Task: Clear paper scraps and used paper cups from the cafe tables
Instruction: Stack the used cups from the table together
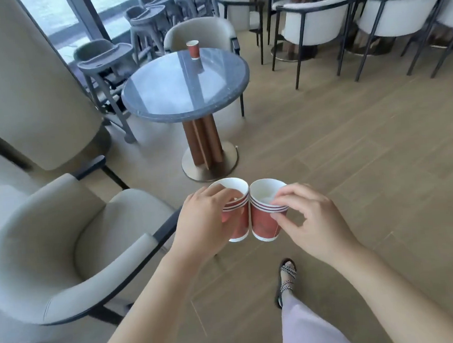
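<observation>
cups first: from my head camera, my left hand wraps a red paper cup stack, fingers curled over its rim and pressed against the wall. my right hand pinches a second red cup stack at the striped rim, thumb outside, fingertips hooked just over the lip, remaining fingers loosely spread. several rim bands suggest nested cups in each. the two stacks touch side by side, upright, held over the wooden floor beside a cream armchair.

one more red paper cup stands on the far edge of the round grey table ahead, well apart from me. i see no paper scraps on it.

my guess is i am about to merge the stacks. the risk: my right pinch is light and only at the rim, so pushing one stack into the other could crush the lip or slip a cup loose onto the floor. any leftover liquid would spill; i cannot tell if the cups are dry.
</observation>
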Demonstrator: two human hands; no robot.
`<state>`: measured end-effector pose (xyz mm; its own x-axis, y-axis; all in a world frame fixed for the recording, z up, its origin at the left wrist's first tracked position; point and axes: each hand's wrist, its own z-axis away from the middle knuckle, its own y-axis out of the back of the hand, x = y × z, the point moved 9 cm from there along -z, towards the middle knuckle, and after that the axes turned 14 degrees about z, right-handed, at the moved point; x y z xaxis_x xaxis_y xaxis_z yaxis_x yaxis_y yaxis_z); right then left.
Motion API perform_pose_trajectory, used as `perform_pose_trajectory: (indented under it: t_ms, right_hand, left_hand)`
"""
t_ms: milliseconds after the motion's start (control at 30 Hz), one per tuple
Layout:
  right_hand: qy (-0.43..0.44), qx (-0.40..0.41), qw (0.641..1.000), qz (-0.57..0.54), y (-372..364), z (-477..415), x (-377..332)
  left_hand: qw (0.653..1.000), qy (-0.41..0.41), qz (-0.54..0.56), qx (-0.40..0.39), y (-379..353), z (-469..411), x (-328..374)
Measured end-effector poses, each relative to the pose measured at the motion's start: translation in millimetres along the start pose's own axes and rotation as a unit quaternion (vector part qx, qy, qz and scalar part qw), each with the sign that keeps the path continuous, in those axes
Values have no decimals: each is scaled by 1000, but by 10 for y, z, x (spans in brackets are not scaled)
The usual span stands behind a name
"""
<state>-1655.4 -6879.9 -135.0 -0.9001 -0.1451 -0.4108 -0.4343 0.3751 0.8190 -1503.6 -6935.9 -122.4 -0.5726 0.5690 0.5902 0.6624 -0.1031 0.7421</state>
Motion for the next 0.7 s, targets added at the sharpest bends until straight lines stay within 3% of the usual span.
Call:
perform_pose_trajectory:
  t_ms: [333,700]
  right_hand:
    - [10,-21,1000,-2,-530,-2142,1433]
    - [21,-52,998,-9,-925,-4055,2370]
  left_hand:
    - [998,46,21,21,-569,-2341,-836]
    - [994,100,35,30,-869,-4253,-1583]
